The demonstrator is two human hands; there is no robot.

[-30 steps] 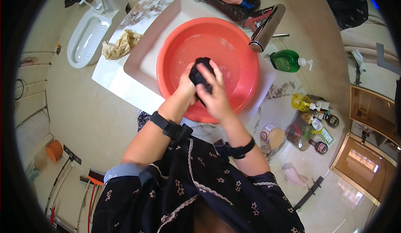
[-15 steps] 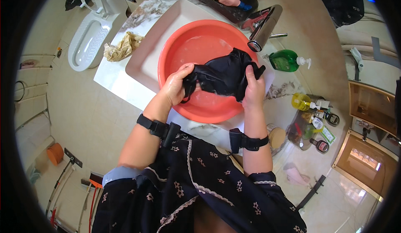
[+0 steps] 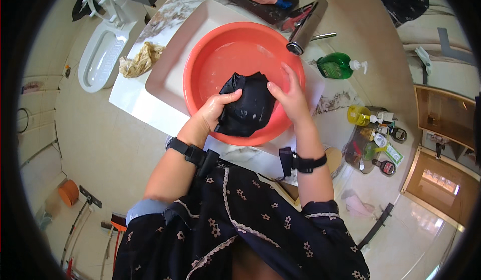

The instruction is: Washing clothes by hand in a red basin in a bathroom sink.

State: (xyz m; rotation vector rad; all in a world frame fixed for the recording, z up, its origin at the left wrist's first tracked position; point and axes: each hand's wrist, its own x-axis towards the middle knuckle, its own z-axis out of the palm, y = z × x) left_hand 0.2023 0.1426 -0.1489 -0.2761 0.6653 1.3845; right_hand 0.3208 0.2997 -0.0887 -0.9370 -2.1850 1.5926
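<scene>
A wet, shiny black garment (image 3: 249, 104) is bunched up over the near part of a round coral-red basin (image 3: 198, 54) that stands in the sink. My left hand (image 3: 218, 107) grips its left side, the thumb lying on top and the other fingers hidden underneath. At the garment's right edge is my right hand (image 3: 292, 99), its fingers spread upward and apart; the thumb tip reaches the edge of the fabric, though whether it touches I cannot tell. A little soapy water shows in the basin. Wet spots or suds dot the fabric.
Beyond the basin a chrome faucet (image 3: 306, 27) leans over its far right rim. Right of it stands a green pump bottle (image 3: 335, 66), with a yellow bottle (image 3: 358, 115) nearer me. A crumpled beige cloth (image 3: 142, 61) lies on the counter left of the white sink (image 3: 163, 74).
The garment, stretched between both hands before, is now gathered into a compact bundle nearer me and to the left. My right hand has loosened from it and spread its fingers.
</scene>
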